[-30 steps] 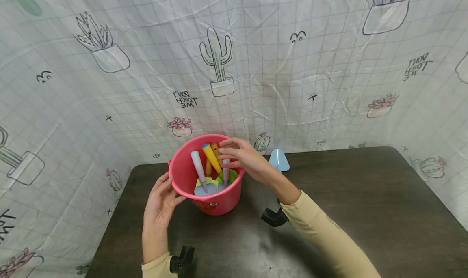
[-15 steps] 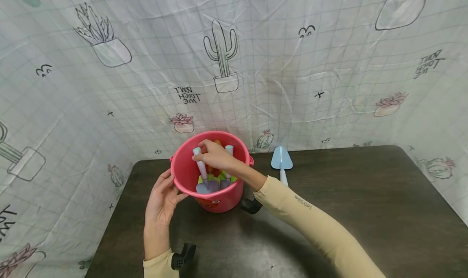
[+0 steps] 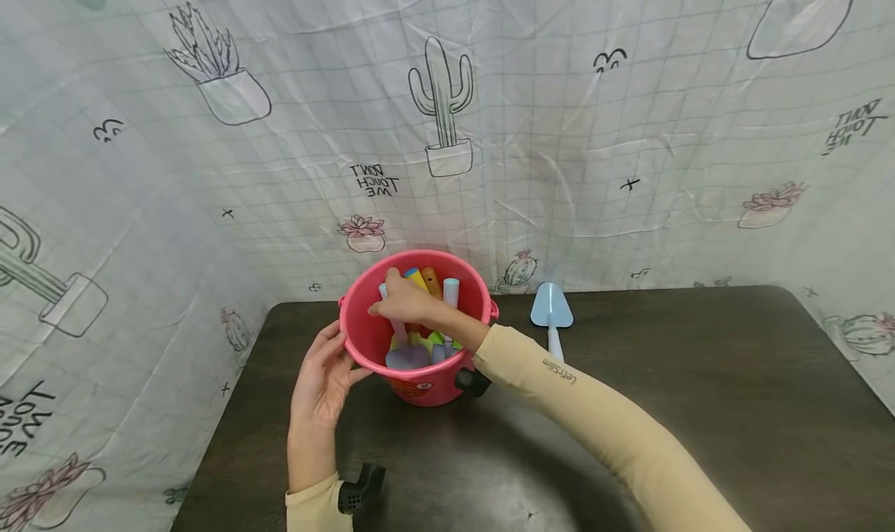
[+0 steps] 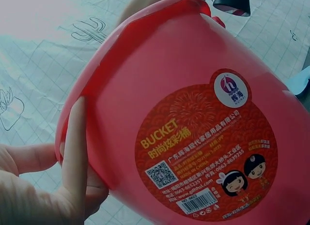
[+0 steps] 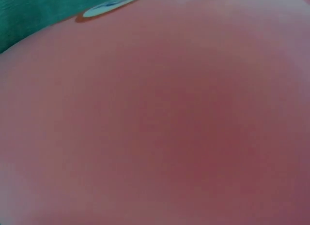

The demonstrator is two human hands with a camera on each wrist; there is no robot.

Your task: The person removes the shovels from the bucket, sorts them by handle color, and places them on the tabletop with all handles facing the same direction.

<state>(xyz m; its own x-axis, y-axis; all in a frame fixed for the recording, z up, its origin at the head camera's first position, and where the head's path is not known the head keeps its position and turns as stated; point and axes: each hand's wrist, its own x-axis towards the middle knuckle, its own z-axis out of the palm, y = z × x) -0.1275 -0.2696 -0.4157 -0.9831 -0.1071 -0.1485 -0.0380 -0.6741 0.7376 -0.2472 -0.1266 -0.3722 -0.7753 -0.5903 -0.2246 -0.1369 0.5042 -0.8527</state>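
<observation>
A pink bucket (image 3: 363, 345) stands tilted toward me, with a printed label (image 4: 208, 152) on its outer wall. My left hand (image 3: 325, 380) grips its left side just under the rim, the thumb (image 4: 76, 142) lying along the outer wall. My right hand (image 3: 409, 299) reaches inside over the right part of the rim. Its thumb and fingers pinch the pale handle of a grey-lavender shovel (image 3: 407, 356); the hand partly hides that handle. Beside it in the bucket are a second pale-handled shovel (image 3: 450, 293), a yellow handle (image 3: 417, 279) and an orange-brown handle (image 3: 431, 283).
A light blue trowel (image 3: 551, 307) with a white handle lies on the dark table (image 3: 664, 377), right of the bucket. Behind stands a white curtain (image 3: 545, 128) printed with cactus drawings. The bucket's wall (image 5: 160, 118) fills most of the right wrist view.
My right hand has moved left and down into the bucket, from the right-hand handles to the left shovel's handle. The left hand keeps its hold; the head view has shifted slightly.
</observation>
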